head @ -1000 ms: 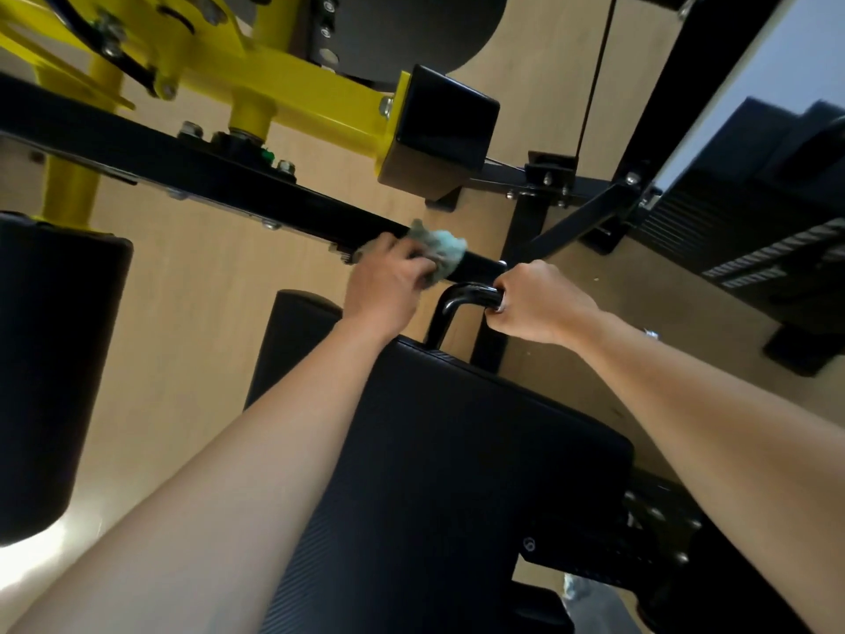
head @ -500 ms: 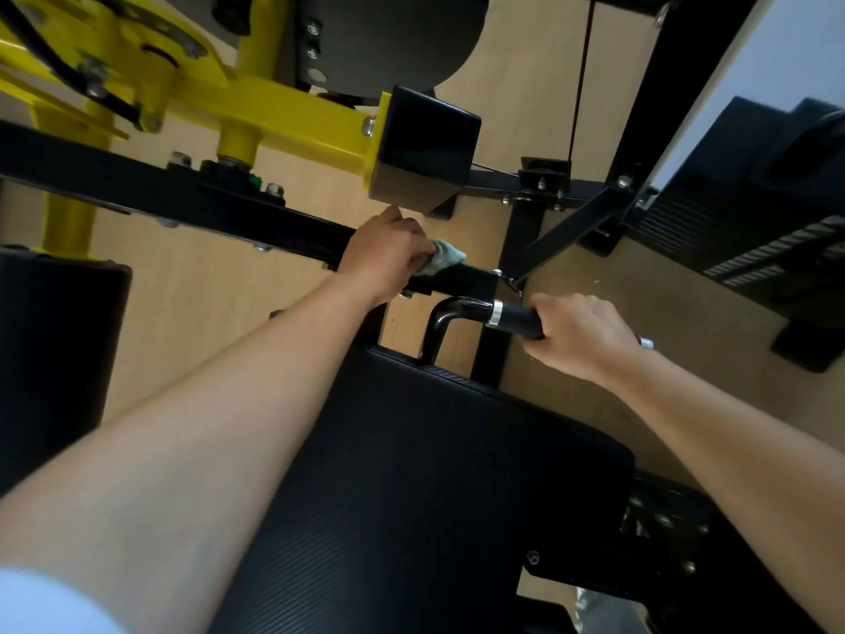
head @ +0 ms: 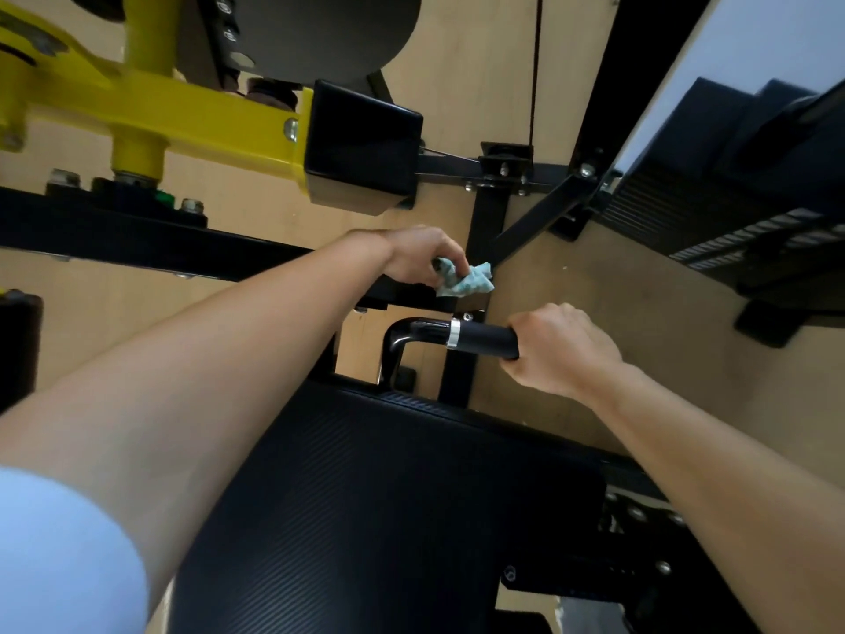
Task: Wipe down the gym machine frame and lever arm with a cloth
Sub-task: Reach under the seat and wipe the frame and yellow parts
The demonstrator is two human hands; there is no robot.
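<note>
Slid further right along the black frame bar (head: 137, 240) over the last second, now at its end beside the diagonal brace (head: 539, 221). Pinching a crumpled pale green cloth (head: 466, 280) in the left hand (head: 414, 256), fingers curled round it, cloth at the bar's end and sticking out to the right of the fingers. Gripping the black handle (head: 484, 341) with the right hand (head: 560, 350), fingers wrapped round its outer end; shifted outward along the grip, baring the silver ring (head: 452, 332). Handle just below the cloth, near but apart. Up left, yellow lever arm (head: 196, 116) with its black end cap (head: 361, 153), apart from both hands. Below, black seat pad (head: 388, 496) under both forearms.
</note>
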